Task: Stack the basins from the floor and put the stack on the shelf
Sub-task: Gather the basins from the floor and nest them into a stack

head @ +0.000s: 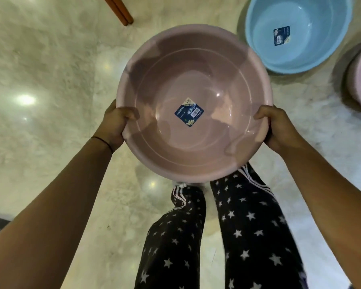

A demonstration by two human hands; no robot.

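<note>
Head view: pink basin lifted, stacking under way

Left hand point(115, 124) and right hand point(279, 128) clamp opposite rims of the pink basin point(194, 101), carried above the floor point(50, 69). Next, probably, nest it squarely inside the blue basin point(298, 32) nearby.

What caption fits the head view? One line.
Both hands, left hand and right hand, hold a pink basin above the floor.

The pink basin point(196, 80) I'm gripping looks like smooth glossy plastic, with a shiny printed sticker point(189, 112) stuck inside. Same deal for the blue basin point(296, 51), slick plastic. The floor point(50, 69) is polished stone, marble-looking, super reflective. My pants point(248, 226) are soft matt cloth. That reddish leg point(121, 10) looks like varnished wood.
</note>
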